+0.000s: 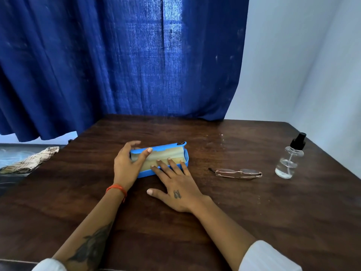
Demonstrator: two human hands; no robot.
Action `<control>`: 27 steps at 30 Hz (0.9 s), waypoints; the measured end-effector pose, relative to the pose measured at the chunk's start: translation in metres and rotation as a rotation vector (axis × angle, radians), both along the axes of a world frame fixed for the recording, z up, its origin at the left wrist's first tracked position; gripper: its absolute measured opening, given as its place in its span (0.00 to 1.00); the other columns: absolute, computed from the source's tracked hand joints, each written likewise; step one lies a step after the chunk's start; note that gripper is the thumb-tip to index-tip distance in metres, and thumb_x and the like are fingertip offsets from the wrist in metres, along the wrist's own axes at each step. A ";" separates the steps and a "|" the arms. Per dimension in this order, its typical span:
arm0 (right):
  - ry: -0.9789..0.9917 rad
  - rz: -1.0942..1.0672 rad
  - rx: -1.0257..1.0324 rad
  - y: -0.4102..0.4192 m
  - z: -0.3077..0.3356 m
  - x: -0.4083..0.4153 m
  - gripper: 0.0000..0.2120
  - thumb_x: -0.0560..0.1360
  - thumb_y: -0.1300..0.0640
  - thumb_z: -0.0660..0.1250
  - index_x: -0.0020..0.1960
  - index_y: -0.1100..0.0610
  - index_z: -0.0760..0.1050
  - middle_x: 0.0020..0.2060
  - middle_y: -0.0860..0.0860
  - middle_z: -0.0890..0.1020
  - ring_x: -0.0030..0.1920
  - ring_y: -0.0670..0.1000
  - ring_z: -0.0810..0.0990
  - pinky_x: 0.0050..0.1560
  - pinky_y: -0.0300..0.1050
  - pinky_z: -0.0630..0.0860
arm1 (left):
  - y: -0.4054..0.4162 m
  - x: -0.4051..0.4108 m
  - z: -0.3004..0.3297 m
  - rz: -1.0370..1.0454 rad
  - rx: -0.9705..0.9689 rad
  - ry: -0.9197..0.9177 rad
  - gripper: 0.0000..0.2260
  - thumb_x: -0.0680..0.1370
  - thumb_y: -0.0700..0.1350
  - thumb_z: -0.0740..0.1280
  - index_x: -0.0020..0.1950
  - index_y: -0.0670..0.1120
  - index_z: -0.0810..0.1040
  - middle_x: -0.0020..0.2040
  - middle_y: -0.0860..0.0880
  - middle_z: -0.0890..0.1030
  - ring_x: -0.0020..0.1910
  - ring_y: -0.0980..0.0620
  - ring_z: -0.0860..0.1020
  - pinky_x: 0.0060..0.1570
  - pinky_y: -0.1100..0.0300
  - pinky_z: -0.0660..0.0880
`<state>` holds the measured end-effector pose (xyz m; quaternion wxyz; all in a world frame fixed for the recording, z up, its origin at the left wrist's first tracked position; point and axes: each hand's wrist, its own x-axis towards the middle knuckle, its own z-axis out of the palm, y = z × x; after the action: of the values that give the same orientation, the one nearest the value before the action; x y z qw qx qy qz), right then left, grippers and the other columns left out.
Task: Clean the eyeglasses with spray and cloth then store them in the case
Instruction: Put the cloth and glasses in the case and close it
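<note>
holding the half-open case (183, 155), both hands' fingers (170, 163) spread flat; folded eyeglasses (239, 173) lie crosswise, nearer the right hand (178, 189).

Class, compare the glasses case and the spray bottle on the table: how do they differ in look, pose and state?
The case is opaque blue; the spray bottle is clear with a black top. The case lies flat and open; the bottle stands upright. The left hand and the right hand are on the case; the bottle stands untouched. Both rest on the wooden table.
</note>
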<state>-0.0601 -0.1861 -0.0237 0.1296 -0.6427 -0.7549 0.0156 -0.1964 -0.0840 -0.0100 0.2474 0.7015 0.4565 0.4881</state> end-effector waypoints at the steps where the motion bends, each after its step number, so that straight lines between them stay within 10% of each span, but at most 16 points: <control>1: 0.006 0.004 -0.002 -0.001 0.000 0.000 0.33 0.75 0.32 0.47 0.75 0.46 0.49 0.76 0.48 0.49 0.75 0.51 0.41 0.73 0.57 0.35 | 0.000 0.000 0.000 0.006 0.025 0.011 0.18 0.71 0.55 0.69 0.58 0.50 0.74 0.56 0.48 0.79 0.55 0.52 0.76 0.53 0.59 0.71; 10: 0.135 -0.031 0.115 -0.028 0.022 0.012 0.31 0.75 0.43 0.63 0.74 0.46 0.56 0.74 0.51 0.60 0.74 0.56 0.54 0.73 0.57 0.52 | -0.005 -0.002 -0.001 -0.028 0.208 0.132 0.18 0.72 0.53 0.69 0.59 0.48 0.74 0.54 0.47 0.80 0.54 0.52 0.76 0.54 0.60 0.70; 17: 0.172 -0.362 0.407 -0.094 0.027 0.083 0.18 0.68 0.59 0.73 0.58 0.54 0.79 0.52 0.51 0.83 0.53 0.55 0.80 0.55 0.44 0.74 | -0.007 -0.002 -0.001 -0.056 0.185 0.162 0.21 0.71 0.51 0.70 0.63 0.49 0.75 0.59 0.42 0.79 0.60 0.45 0.76 0.62 0.53 0.70; 27: -0.101 -0.591 0.221 -0.102 0.017 0.125 0.14 0.75 0.53 0.63 0.59 0.48 0.77 0.53 0.50 0.78 0.54 0.53 0.76 0.47 0.46 0.76 | -0.009 -0.003 -0.002 -0.116 0.233 0.185 0.16 0.71 0.46 0.71 0.58 0.45 0.79 0.60 0.44 0.79 0.62 0.46 0.75 0.66 0.49 0.68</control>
<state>0.0648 -0.2877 -0.0065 0.1601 -0.8162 -0.5381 -0.1367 -0.1990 -0.0927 -0.0115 0.1491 0.7926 0.3763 0.4559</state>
